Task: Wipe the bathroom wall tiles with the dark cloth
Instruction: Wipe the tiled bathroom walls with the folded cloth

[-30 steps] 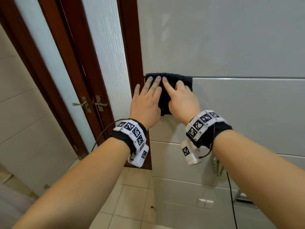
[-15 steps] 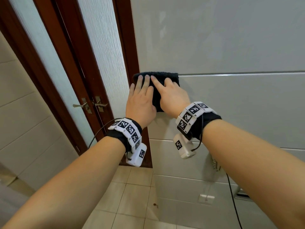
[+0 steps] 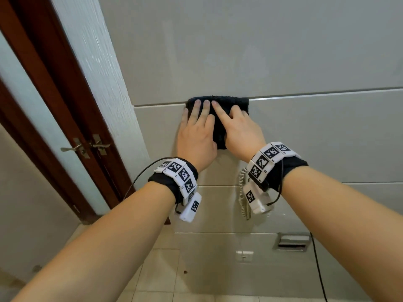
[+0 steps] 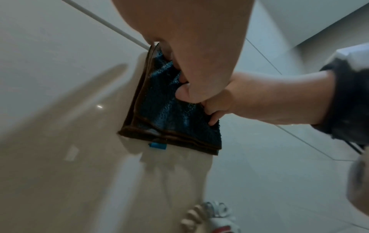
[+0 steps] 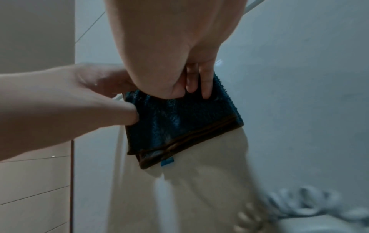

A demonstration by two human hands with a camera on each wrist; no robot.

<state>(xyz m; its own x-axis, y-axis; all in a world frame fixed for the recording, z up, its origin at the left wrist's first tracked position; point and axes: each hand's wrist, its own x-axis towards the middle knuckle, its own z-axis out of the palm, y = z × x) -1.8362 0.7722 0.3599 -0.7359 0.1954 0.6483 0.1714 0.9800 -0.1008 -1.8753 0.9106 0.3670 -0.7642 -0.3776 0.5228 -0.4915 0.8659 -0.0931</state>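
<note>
Cloth sits folded flat on the wall tiles, top edge right on the grout line, w/ both my hands on it. Left hand: fingers out straight, spread over the cloth's left part, outermost finger partly off onto bare tile; palm pressing, nothing gripped. Right hand: index out straight toward top centre, other fingers bent w/ tips dug into the pile, per the right wrist view. So it's pinning, not clutching; thumb I can't see clearly.

Why two hands: folded pad is thick, tile is glossy, so I judge the double press keeps it from sliding or unfolding. Blue tag hangs at the lower edge, hems stacked there, so the fold is holding.

Wiping is mid-way by my read; lots of tile to the right and above not reached from this spot. Coiled cord hangs below near my right wrist, so I'd watch for a snag if going down.
</note>
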